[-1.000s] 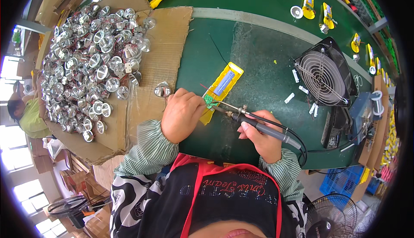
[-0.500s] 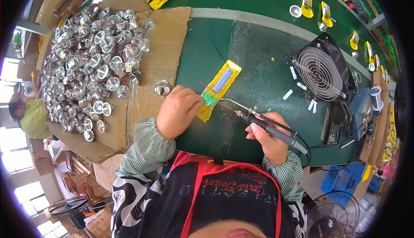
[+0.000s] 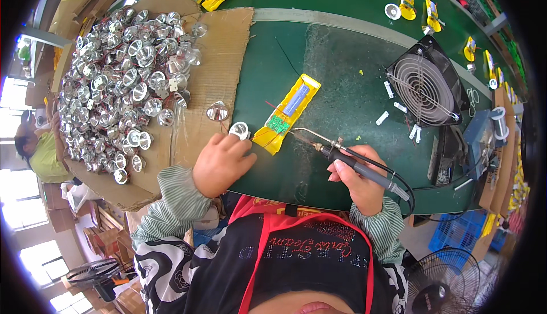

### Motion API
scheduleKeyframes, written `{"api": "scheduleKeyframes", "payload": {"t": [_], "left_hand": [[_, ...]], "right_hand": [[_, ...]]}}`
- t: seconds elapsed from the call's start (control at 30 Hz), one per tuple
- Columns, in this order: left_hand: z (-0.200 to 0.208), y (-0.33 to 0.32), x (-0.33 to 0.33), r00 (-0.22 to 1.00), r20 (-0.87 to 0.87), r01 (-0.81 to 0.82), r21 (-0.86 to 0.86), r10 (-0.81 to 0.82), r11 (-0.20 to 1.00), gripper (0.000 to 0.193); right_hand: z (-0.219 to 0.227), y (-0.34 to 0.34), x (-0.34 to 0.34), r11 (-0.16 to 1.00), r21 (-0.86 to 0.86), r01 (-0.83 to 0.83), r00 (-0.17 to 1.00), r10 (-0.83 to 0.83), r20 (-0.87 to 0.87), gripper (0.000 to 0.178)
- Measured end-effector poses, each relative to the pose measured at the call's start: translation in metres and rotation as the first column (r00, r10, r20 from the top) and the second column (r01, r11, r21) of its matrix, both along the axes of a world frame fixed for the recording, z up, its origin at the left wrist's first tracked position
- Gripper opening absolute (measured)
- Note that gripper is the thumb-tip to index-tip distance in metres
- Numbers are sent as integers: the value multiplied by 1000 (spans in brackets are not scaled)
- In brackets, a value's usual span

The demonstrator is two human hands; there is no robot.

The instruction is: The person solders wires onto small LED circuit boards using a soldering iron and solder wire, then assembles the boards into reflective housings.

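A yellow flashlight housing (image 3: 306,82) lies slantwise on the green bench, with a blue battery cell (image 3: 296,100) and a green circuit board (image 3: 278,124) in it. My right hand (image 3: 361,178) grips a grey soldering iron (image 3: 364,171) with a curved metal tube along it. The iron's tip is close to the board's right edge. My left hand (image 3: 222,165) is left of the housing's near end, fingers loosely bent and apart. At its fingertips sits a silver reflector cup (image 3: 240,130) with a white rim. Their undersides are hidden.
Many reflector cups (image 3: 122,86) are heaped on cardboard (image 3: 213,63) at left, with one loose reflector (image 3: 217,111) near its edge. A black square fan (image 3: 424,89) stands at right, beside small white pieces (image 3: 382,118). A solder spool (image 3: 498,126) is farther right. More yellow housings (image 3: 407,3) lie beyond.
My left hand has drawn back from the board, toward me and left. The white-rimmed reflector now shows beside it. The housing's near end has come into fuller view; my right hand has barely moved.
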State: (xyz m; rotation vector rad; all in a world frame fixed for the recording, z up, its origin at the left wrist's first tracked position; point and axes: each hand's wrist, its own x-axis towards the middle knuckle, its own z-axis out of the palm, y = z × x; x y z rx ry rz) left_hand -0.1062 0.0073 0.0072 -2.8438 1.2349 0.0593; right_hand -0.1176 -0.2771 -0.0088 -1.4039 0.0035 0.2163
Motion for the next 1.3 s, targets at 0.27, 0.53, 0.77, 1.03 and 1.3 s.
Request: {"api": "scheduleKeyframes", "payload": {"t": [0.27, 0.53, 0.77, 1.03, 1.3], "left_hand": [[-15, -21, 24, 726, -533, -686, -511, 435, 518, 8], [-31, -32, 32, 868, -292, -493, -603, 401, 627, 7], [-33, -34, 35, 854, -342, -520, -582, 392, 626, 10], [-30, -32, 37, 828, -382, -559, -519, 410, 647, 10], [-30, -32, 36, 822, -405, -567, -511, 400, 646, 9]], "right_hand": [[2, 12, 4, 1000, -17, 5, 1000, -6, -3, 19], [-8, 23, 12, 1000, 15, 14, 1000, -14, -2, 20], [-12, 27, 19, 1000, -1, -11, 1000, 11, -18, 19], [-15, 28, 23, 999, -14, -31, 999, 30, -21, 18], [-13, 23, 17, 1000, 19, -17, 999, 17, -33, 18]]}}
